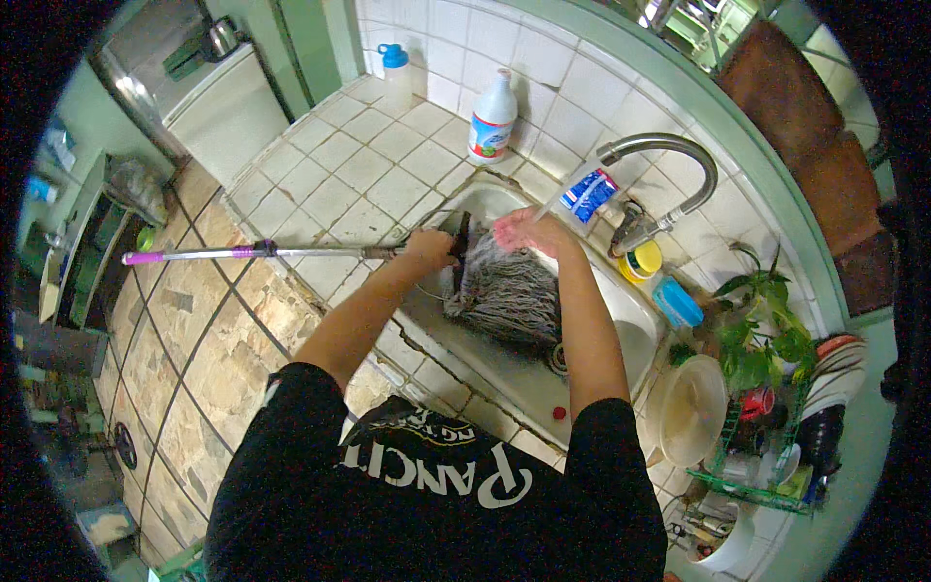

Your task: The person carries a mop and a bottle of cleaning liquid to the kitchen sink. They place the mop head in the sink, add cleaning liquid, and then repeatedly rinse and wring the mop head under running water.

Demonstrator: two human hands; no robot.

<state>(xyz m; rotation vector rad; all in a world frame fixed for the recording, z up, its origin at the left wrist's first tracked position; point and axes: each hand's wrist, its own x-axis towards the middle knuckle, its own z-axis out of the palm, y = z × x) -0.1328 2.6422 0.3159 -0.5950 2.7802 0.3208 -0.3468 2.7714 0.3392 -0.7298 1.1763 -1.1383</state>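
A mop with a grey string head (509, 295) lies in the white sink basin (502, 378). Its metal handle (320, 252), with purple grips, extends leftward over the tiled counter and beyond its edge. My left hand (430, 249) is closed around the mop near where the handle meets the dark head frame. Above the upper part of the strings, my right hand (529, 231) is beneath water running from the curved metal faucet (680, 142). Its fingers are partly spread; whether they touch the strings is unclear.
Behind the sink stand a white bottle (493, 120), a blue packet (589, 195), a yellow tub (641, 262) and a blue container (678, 302). A shaker bottle (396, 76) is at the back left. At right are a plant (771, 335), a pale basin (687, 411) and a green dish rack (756, 495).
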